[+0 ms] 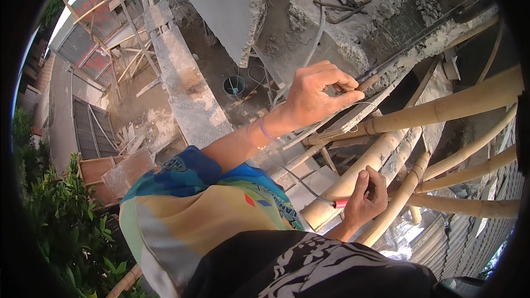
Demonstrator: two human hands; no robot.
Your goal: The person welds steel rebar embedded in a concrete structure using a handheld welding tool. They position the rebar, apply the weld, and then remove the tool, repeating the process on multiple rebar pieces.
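Note:
My left hand (323,89) reaches out over the bamboo and concrete edge, its thumb and fingertips pinched together. From that pinch a thin pale wire (371,105) curves down in a loop toward the bamboo pole ends. Lower down, my right hand (366,197) is closed, with thumb and fingers curled toward each other. A red handle (341,203) with a thin grey rod or cord sticks out on the left side of the right palm, and the fingers seem to wrap round it. Part of that grip is hidden. Close below the left hand lies a thick bamboo pole (425,115).
Several other bamboo poles (466,206) cross at the right beside a corrugated sheet (494,209). Rough broken concrete (353,49) rises ahead, with dark and red-handled tools on it. Far below stand a bucket (234,86) and a concrete beam (185,77). Leafy branches (72,221) fill the lower left.

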